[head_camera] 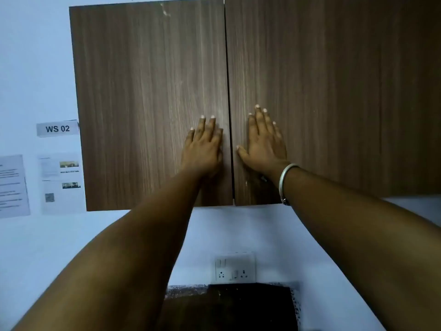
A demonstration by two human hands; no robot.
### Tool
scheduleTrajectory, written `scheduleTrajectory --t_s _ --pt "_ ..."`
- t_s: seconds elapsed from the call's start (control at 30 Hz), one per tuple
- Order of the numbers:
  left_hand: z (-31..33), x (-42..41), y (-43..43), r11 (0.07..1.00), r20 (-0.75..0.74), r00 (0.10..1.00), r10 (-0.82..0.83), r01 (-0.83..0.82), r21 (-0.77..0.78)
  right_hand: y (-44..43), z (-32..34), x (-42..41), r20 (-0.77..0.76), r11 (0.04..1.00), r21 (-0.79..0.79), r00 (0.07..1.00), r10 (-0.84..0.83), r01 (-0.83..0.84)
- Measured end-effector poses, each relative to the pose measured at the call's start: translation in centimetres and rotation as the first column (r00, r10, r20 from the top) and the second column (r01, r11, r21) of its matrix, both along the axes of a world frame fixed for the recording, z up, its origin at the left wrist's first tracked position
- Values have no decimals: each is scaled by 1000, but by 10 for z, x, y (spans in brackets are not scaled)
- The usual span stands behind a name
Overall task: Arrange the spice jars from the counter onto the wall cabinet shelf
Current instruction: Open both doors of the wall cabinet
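Head view: both doors of the brown wood-grain wall cabinet (152, 91) shut. Left hand (202, 149) and right hand (263, 144) flat, fingers spread, pressed either side of the centre seam; holding nothing. No handles seen. Spice jars not in view; dark surface (229, 306) below. Jars probably light, smooth, breakable; best gripped round the body.

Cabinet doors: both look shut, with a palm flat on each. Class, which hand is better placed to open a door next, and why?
Probably neither. The left hand lies on the left door, the right hand on the right door, both beside the centre seam. Each suits its own door; no handles show.
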State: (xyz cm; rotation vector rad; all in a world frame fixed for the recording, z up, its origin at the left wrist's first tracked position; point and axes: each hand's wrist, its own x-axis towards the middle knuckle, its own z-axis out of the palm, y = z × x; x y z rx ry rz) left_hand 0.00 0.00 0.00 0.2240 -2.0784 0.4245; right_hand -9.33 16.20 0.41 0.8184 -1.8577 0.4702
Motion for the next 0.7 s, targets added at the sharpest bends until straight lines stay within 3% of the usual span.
scheduleTrajectory --t_s 0.13,0.53,0.7 --pt "-5 -22 1 997 167 983 77 -77 -6 -23 -5 -10 79 998 37 995 -55 52" --pt "-21 -55 -22 999 93 995 -35 31 44 -60 -11 -31 89 997 -12 993 -73 74" --pt "-28 -46 -6 920 -50 941 -336 339 196 -39 -16 -15 38 998 -63 999 4 -1"
